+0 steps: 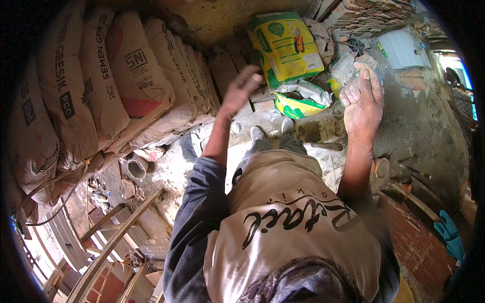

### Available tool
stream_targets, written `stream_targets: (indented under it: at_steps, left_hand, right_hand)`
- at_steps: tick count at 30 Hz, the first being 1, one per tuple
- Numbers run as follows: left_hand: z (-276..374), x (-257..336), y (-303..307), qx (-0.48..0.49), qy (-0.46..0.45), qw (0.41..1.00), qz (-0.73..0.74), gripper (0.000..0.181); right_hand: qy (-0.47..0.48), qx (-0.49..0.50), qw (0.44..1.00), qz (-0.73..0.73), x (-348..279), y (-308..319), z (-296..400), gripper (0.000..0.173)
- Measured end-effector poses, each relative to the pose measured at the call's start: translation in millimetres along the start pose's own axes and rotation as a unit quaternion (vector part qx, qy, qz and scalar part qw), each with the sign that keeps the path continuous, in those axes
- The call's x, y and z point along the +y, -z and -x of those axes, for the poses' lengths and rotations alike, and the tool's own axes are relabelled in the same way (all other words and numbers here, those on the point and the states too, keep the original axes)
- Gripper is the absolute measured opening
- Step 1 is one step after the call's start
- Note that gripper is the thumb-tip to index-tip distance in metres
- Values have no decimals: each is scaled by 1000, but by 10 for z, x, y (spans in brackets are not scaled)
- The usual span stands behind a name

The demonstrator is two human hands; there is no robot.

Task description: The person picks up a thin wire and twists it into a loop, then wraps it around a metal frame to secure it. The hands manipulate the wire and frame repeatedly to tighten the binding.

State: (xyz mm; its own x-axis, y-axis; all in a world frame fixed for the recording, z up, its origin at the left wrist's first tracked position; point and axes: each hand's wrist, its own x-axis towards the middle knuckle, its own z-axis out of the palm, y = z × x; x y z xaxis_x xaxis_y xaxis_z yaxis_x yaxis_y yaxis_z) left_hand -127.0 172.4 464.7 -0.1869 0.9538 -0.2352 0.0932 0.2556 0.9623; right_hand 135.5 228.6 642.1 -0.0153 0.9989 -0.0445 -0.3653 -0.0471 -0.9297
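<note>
My left hand [241, 91] is raised beside the stacked cement sacks [138, 72], blurred, with its fingers loosely bent and nothing seen in them. On the other side, my right hand [362, 98] is held up with curled fingers and the thumb against the index finger. Pale dust coats it, and no object shows in its grip. Between the hands lies a full yellow and green mortar sack [286, 62], with red-handled pliers [299, 40] on top. Nearer my feet is an opened yellow and green sack [303, 104], its grey lining exposed.
A clear plastic bag [344, 68] lies behind my right hand. Stacked tiles or slats [367, 17] stand farther back. A hammer-like wooden handle [326, 146] lies by my shoes [257, 132]. Wooden poles [125, 227] cross at lower left; a teal glove [450, 235] hangs at right.
</note>
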Motion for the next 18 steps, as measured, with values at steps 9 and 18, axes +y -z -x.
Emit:
stream_targets:
  at_steps: [9,18]
  left_hand:
    - [570,-17,-565,-53,-92,990,-88,39]
    - [227,110,-405,261,144,785,543,19]
  right_hand:
    - [-67,97,979,-165,-132,175,-443,29]
    - [-120,7,977,-177,11,216,-207,27]
